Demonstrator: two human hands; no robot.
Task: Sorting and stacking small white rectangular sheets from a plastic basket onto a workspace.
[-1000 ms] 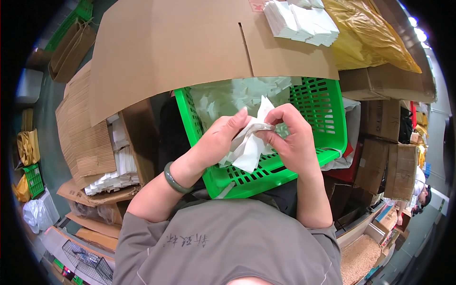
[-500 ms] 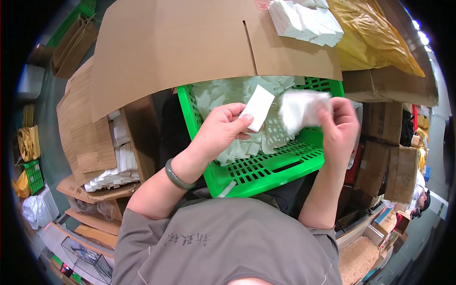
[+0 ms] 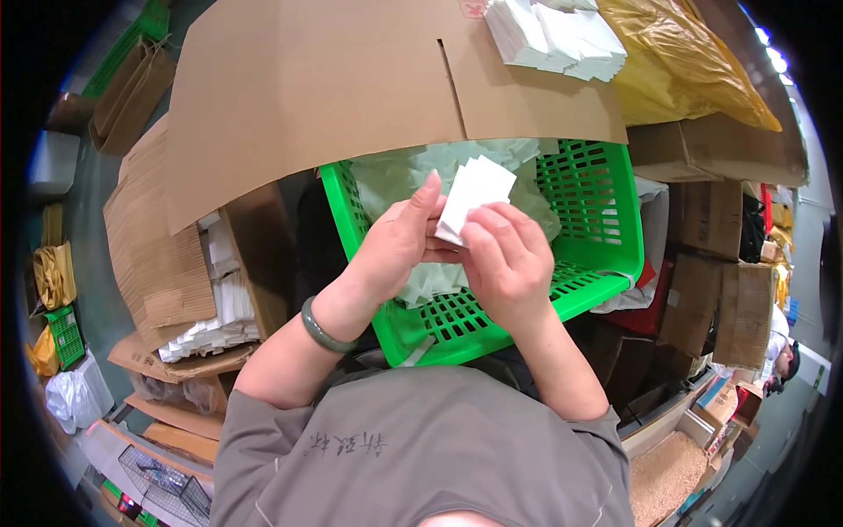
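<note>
A small stack of flat white rectangular pieces [image 3: 477, 195], paper-like, is between my two hands over a green plastic basket [image 3: 505, 345]. My left hand [image 3: 397, 241] lies behind and under the stack, its fingers supporting it while the thumb points up, off the pieces. On the lower right edge of the stack, the thumb and fingers of my right hand [image 3: 511, 263] are closed. Inside the basket, many loose pale white pieces [image 3: 439, 285] lie in a heap, partly hidden by my hands and by the cardboard.
A large cardboard sheet [image 3: 325, 79] covers the basket's far edge. On it rest stacked white pieces [image 3: 555, 39] beside a yellow plastic bag [image 3: 680, 61]. An open carton [image 3: 255, 255] at left holds more white pieces; several boxes [image 3: 742, 312] stand at right.
My right hand has moved left and in, bringing its white pieces from the basket's right side onto those at my left hand. My left thumb has lifted off the pieces.
</note>
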